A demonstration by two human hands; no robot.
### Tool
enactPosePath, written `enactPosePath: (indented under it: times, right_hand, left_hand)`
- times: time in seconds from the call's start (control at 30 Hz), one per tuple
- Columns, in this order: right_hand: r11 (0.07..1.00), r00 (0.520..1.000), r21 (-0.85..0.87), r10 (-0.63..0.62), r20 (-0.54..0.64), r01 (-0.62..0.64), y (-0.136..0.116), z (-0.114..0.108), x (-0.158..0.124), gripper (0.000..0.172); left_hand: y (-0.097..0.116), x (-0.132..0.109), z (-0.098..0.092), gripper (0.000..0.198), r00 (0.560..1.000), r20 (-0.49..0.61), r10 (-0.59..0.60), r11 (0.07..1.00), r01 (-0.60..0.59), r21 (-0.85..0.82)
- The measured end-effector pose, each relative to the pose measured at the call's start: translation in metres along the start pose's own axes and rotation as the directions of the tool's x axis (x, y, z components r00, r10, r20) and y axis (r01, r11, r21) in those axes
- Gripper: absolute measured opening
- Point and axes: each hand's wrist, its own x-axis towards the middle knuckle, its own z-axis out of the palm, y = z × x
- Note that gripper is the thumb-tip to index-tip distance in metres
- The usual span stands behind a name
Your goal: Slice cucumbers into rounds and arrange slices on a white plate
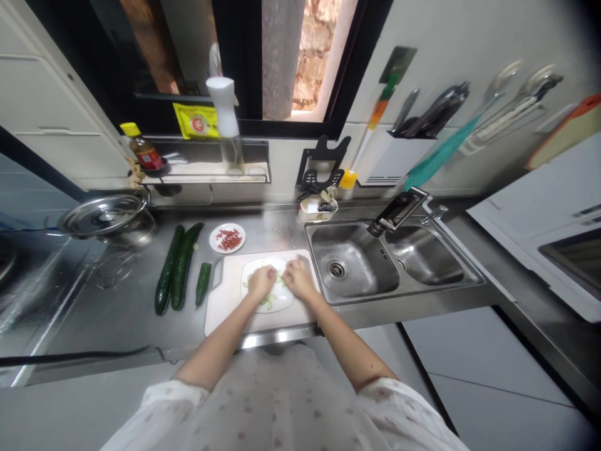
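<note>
A white square plate [280,304] lies on a pale cutting board [225,307], with several thin light-green cucumber slices [268,303] spread over it. My left hand [261,282] is above the plate's left side with its fingers curled closed; what they hold, if anything, is hidden. Over the right side, my right hand [299,277] has its fingers bent down and closed at a cucumber slice [280,277]. The two hands' fingertips are a short gap apart. Left of the board lies a short piece of cucumber [203,284].
Two whole cucumbers [176,269] lie further left, near a lidded steel pot [117,219]. A small white dish [228,228] of red bits sits behind the board. To the right is a double steel sink [357,291] with a black faucet [394,213]. A spray bottle [228,125] stands on the shelf.
</note>
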Motion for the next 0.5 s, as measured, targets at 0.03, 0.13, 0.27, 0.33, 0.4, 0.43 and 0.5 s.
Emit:
enactPosePath:
  times: [0.03,0.13,0.27,0.33,0.4,0.43,0.5]
  right_hand:
    - [0.999,1.0,-0.033,-0.005,0.03,0.006,0.001,0.001,0.0,0.013]
    - [0.991,0.993,-0.129,-0.012,0.119,0.027,0.005,0.004,0.0,0.014]
    - [0.983,0.988,-0.178,-0.016,0.156,0.044,0.009,0.008,0.0,0.016]
    - [0.982,0.987,-0.182,-0.016,0.157,0.045,0.011,0.01,-0.001,0.016]
    - [0.982,0.989,-0.183,-0.018,0.15,0.046,0.012,0.012,-0.001,0.016]
    - [0.982,0.989,-0.184,-0.02,0.145,0.047,0.012,0.012,-0.001,0.016]
    - [0.981,0.99,-0.188,-0.024,0.141,0.05,0.012,0.012,-0.001,0.015]
  left_hand:
    - [0.0,0.001,0.001,0.026,1.0,0.005,-0.003,1.0,0.003,0.018]
    - [0.001,0.002,0.004,0.027,1.0,0.009,0.002,0.998,-0.003,0.06]
    - [0.004,0.002,0.006,0.028,1.0,-0.001,0.029,0.996,-0.029,0.08]
    - [0.006,0.002,0.006,0.028,1.0,0.001,0.028,0.996,-0.027,0.084]
    - [0.008,0.003,0.007,0.028,1.0,0.005,0.025,0.996,-0.026,0.089]
    - [0.009,0.003,0.008,0.027,1.0,0.007,0.028,0.995,-0.028,0.093]
    - [0.01,0.003,0.01,0.026,0.999,0.004,0.046,0.994,-0.046,0.099]
